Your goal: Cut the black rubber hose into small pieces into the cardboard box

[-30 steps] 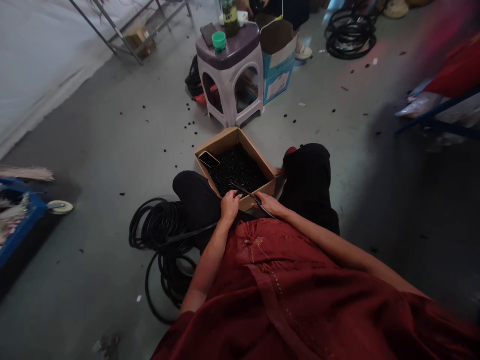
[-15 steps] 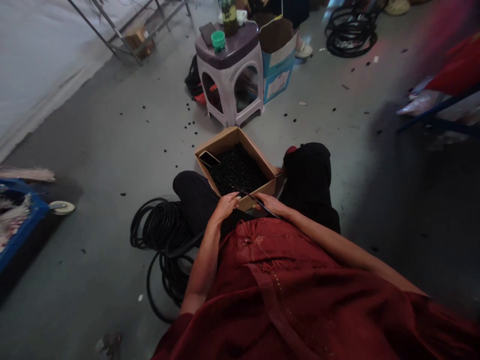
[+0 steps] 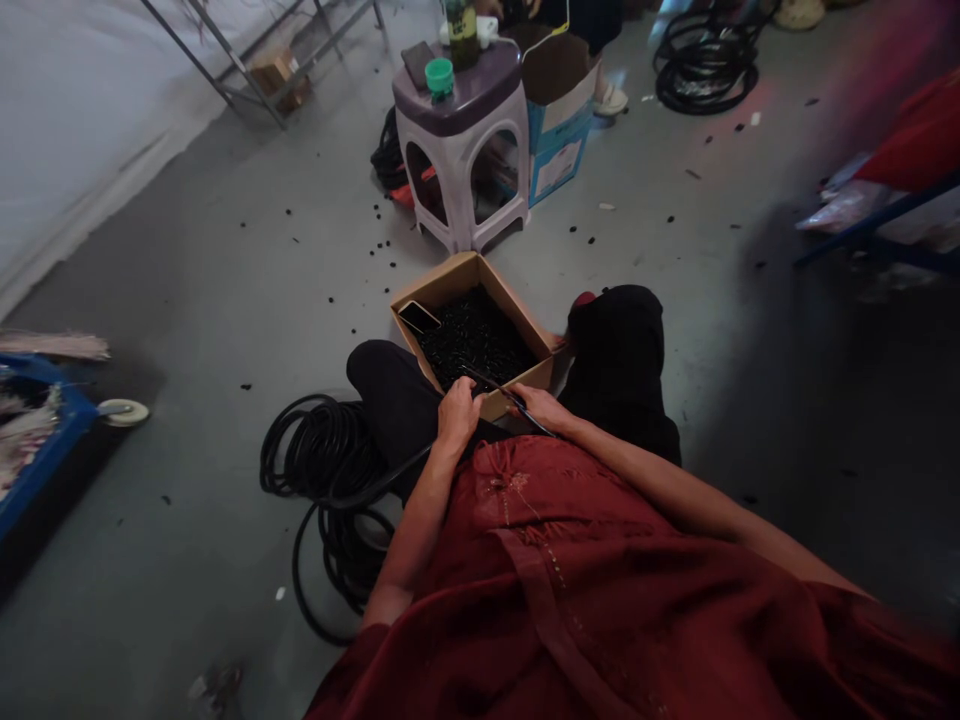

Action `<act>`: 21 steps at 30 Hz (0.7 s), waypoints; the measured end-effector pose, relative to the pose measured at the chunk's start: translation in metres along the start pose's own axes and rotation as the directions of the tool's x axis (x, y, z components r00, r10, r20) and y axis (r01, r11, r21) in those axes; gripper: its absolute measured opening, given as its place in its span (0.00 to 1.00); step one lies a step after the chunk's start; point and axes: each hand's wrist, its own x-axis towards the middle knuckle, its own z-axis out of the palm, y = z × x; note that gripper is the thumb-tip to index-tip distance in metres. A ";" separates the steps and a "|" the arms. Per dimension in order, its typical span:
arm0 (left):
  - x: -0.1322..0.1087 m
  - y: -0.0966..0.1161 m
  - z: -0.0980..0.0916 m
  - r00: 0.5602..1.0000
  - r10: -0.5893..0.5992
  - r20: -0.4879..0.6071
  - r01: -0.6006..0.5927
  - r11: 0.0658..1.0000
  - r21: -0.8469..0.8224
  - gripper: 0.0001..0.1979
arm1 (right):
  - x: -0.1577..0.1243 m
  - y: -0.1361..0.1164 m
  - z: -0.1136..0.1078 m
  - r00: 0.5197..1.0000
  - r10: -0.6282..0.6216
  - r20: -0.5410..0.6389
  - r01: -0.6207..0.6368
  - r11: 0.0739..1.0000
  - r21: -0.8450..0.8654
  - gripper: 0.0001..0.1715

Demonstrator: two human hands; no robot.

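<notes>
My left hand is closed around a black cable, which runs up to it from a coil on the floor. My right hand grips a long thin dark tool slanting across the near rim of a cardboard box. Both hands are just over that rim. Inside the box lies a heap of small black pieces, with a phone resting on them at the left. My black-clad knees flank the box.
Black pieces are scattered on the grey floor. Ahead stands a white plastic stool with a purple top, beside a blue and white carton. A co-worker's shoe shows behind it. Another cable coil lies far right, and a blue crate sits left.
My left hand has turned more upright around the cable, which now runs straighter. My right hand and the tool stay in nearly the same place.
</notes>
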 end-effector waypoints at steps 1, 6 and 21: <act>-0.001 0.001 0.000 1.000 -0.006 -0.009 0.006 1.000 0.012 0.11 | 0.000 0.000 0.000 1.000 0.004 -0.001 -0.004 1.000 0.003 0.18; 0.000 0.006 -0.009 1.000 -0.020 -0.021 0.020 1.000 -0.012 0.09 | -0.001 -0.004 -0.001 1.000 -0.010 -0.004 0.010 0.999 0.044 0.20; 0.020 0.008 -0.022 0.962 -0.109 0.249 0.232 0.808 -0.542 0.10 | -0.002 -0.017 -0.011 0.995 -0.060 -0.077 0.065 0.996 0.058 0.20</act>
